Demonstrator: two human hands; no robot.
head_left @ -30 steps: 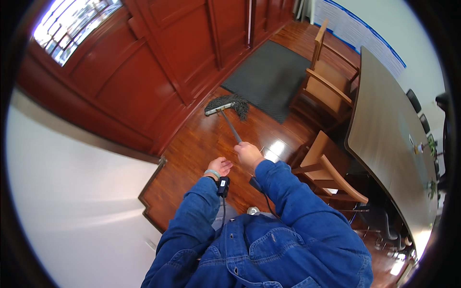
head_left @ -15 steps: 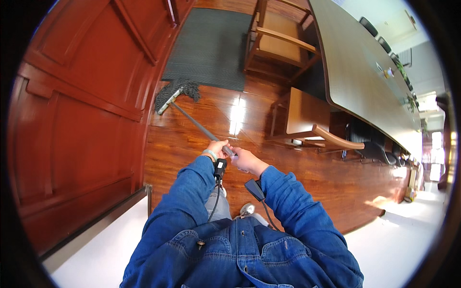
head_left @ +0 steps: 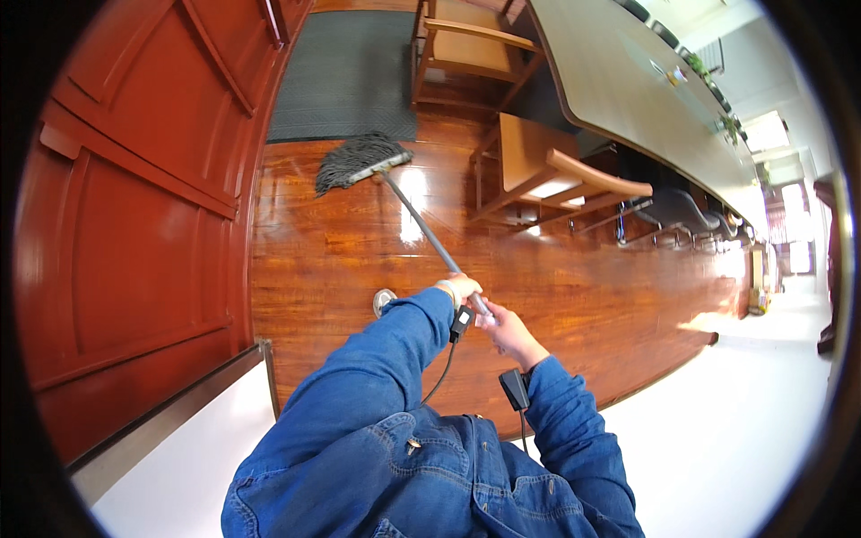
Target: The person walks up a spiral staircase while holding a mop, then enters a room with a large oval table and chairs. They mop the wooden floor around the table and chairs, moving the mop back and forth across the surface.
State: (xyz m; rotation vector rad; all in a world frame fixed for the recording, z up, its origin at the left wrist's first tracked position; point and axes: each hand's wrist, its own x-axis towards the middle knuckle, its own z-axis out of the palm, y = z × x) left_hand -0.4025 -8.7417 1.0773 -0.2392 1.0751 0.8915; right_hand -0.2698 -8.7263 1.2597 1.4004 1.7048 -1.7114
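Right hand [head_left: 511, 334]: fingers curled round the top end of the handle [head_left: 421, 222]. Left hand [head_left: 462, 288]: fingers wrapped round the handle just below, the two hands close together. Judged: left hand a little lower would steer better and press more evenly, right hand serving as pivot.

Shoe [head_left: 383, 300]: on the floor [head_left: 314, 260], left of the handle, apart from it. Best held clear of the stroke.

Mop head [head_left: 360, 162]: on the glossy floor, grey strands fanned left of and beyond the pale bar [head_left: 381, 166]. Judged: bar low, strands trailing, a steady light drag.

Near chair [head_left: 538, 157]: right of the mop head, apart. A wide swing could knock its legs; shorten strokes there.

Mat [head_left: 345, 81]: strands reach its near edge; cannot tell whether they lap onto it. Likely snag; run along the edge.

Counter [head_left: 637, 85]: beyond the near chair, well apart from the mop head.
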